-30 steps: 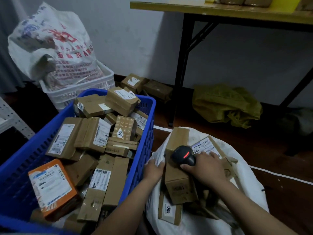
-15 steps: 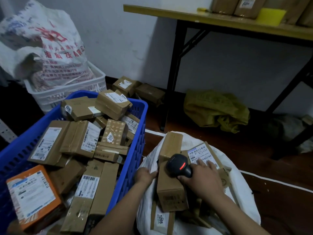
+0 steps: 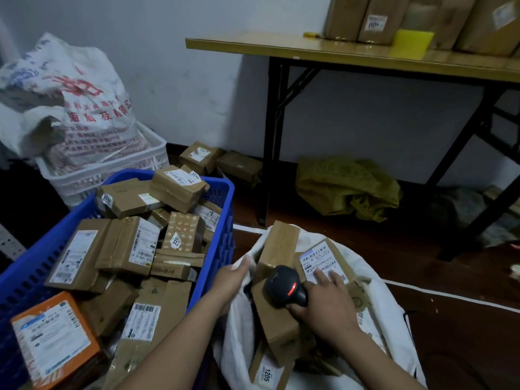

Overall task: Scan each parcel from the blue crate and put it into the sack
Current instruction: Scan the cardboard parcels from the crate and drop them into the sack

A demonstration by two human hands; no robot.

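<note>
The blue crate (image 3: 216,243) on the left is piled with several brown parcels and an orange one (image 3: 53,342). To its right the white sack (image 3: 385,299) stands open with several parcels inside. My left hand (image 3: 230,280) grips the sack's left rim. My right hand (image 3: 323,302) holds the black scanner (image 3: 284,288), its red light lit, while its fingers rest on a labelled parcel (image 3: 320,260) in the sack. A long brown parcel (image 3: 275,249) stands upright in the sack beside the scanner.
A white basket (image 3: 112,170) with a printed bag (image 3: 70,108) stands behind the crate. Two boxes (image 3: 219,161) lie by the wall. A yellow-topped table (image 3: 337,52) with black legs carries boxes; a green sack (image 3: 346,190) lies under it.
The view has tilted up and shifted right. My right hand with the scanner slid slightly further onto the labelled parcel. My left hand stays on the sack rim.
</note>
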